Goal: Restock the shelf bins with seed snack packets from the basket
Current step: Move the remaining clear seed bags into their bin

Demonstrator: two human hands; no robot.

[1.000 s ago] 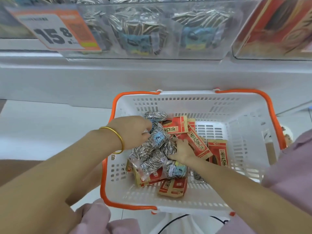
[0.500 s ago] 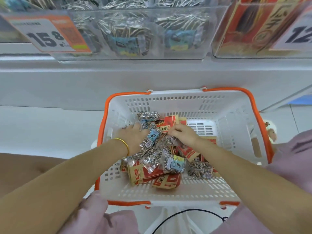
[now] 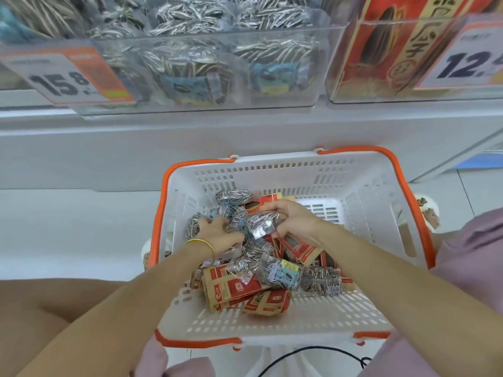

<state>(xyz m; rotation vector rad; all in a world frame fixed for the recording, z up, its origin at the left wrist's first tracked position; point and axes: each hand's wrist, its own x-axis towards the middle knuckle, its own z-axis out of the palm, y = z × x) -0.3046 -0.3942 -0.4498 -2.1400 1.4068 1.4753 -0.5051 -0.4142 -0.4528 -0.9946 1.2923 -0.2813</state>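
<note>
A white basket with orange handles (image 3: pixel 362 186) sits below me, holding several clear striped seed packets and red-and-tan paper seed packets (image 3: pixel 234 289). My left hand (image 3: pixel 217 232), with a yellow band on the wrist, grips a bunch of clear striped packets (image 3: pixel 234 213) at the pile's left. My right hand (image 3: pixel 296 221) holds another clear striped packet (image 3: pixel 261 225) beside it. Above, a clear shelf bin (image 3: pixel 206 72) carries the same striped packets. To its right a second bin (image 3: pixel 394 58) holds large red packets.
Price tags hang on the bin fronts: one reading 15.8 (image 3: pixel 68 77) at left, one reading 12 (image 3: pixel 468 58) at right. A white shelf ledge (image 3: pixel 245 131) runs between bins and basket. A black cable (image 3: pixel 313 352) lies under the basket's near edge. My knees in pink cloth frame the basket.
My right hand has moved up and left across the pile and taken hold of a clear striped packet. My left hand has shifted slightly within the pile. The view has tilted toward the bins.
</note>
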